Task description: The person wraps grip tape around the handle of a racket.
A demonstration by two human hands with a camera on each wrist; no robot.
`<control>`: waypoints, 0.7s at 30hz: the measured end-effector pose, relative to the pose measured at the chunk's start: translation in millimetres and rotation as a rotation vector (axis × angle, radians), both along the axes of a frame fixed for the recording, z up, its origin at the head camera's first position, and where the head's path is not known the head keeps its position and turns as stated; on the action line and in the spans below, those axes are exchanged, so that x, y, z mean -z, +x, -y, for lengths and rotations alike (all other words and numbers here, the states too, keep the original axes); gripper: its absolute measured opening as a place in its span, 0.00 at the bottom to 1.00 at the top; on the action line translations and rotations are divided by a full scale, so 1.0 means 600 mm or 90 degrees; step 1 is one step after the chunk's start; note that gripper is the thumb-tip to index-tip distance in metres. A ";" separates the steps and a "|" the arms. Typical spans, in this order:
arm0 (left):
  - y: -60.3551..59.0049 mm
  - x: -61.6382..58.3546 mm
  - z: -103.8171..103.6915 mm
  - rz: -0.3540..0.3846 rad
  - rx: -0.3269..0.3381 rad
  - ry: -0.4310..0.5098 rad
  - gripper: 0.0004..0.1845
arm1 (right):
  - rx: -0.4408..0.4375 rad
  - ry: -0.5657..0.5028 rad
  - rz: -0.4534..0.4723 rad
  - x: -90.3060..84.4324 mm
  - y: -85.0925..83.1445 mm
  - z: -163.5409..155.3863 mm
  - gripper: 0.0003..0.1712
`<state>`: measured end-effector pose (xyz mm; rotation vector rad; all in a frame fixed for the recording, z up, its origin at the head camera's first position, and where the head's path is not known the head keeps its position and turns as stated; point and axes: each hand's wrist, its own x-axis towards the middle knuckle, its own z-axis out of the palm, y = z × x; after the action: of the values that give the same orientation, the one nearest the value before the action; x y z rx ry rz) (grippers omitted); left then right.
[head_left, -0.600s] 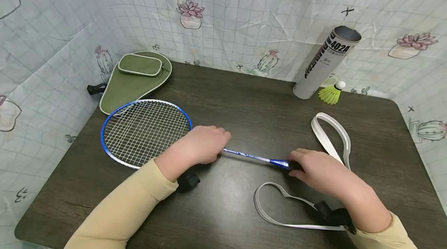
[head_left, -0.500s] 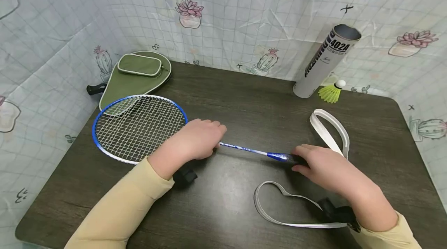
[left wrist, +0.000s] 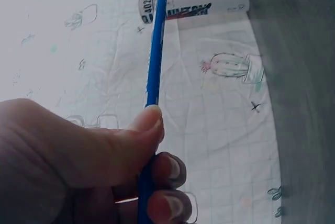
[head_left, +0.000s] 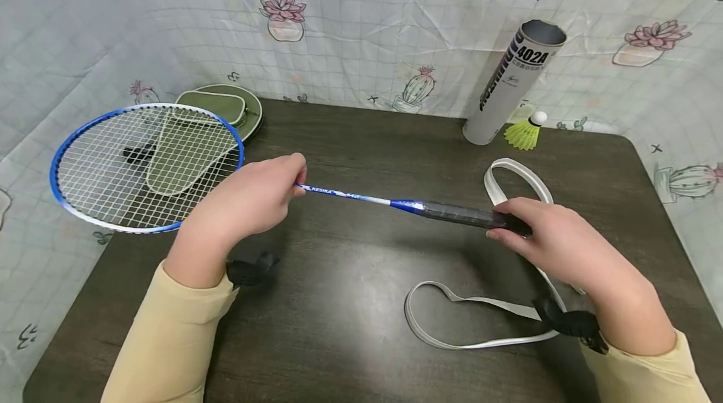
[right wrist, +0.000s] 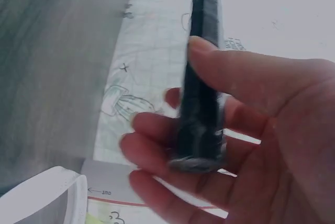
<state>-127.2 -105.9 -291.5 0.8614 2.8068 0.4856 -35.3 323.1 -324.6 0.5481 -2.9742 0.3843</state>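
Observation:
A blue and white badminton racket (head_left: pixel 361 197) is held up above the dark table, its head to the left and its black handle to the right. My left hand (head_left: pixel 243 202) grips the thin shaft near the head; in the left wrist view the thumb and fingers (left wrist: pixel 170 169) curl round the blue shaft (left wrist: pixel 156 67). My right hand (head_left: pixel 556 240) holds the end of the black handle (head_left: pixel 463 213). In the right wrist view the thumb presses on the handle (right wrist: pixel 201 114) and the fingers lie behind it. The strings (head_left: pixel 107 171) pass in front of a green paddle case.
The green case (head_left: pixel 186 171) lies at the back left with a black handle poking out. A shuttlecock tube (head_left: pixel 511 86) stands at the back right beside a yellow shuttlecock (head_left: pixel 524 133). A white strap (head_left: pixel 420 327) loops on the table (head_left: pixel 339 365) near the right arm.
Both hands have lifted the racket off the table and carried its head up and left, now across the green case. The right hand has moved back toward the handle's end.

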 end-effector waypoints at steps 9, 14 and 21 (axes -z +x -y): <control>0.007 -0.003 0.000 -0.132 0.004 0.056 0.05 | -0.008 -0.076 -0.107 -0.023 0.006 -0.010 0.23; 0.019 -0.002 -0.057 -0.289 0.078 0.124 0.09 | -0.045 -0.110 -0.183 -0.043 0.004 -0.006 0.24; 0.035 -0.014 -0.114 -0.285 0.150 0.126 0.09 | 0.008 -0.132 -0.142 -0.044 0.025 -0.021 0.33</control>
<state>-106.1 -37.4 -283.3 1.4870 3.0173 0.6032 -20.1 335.7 -298.0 0.5126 -2.6825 0.5816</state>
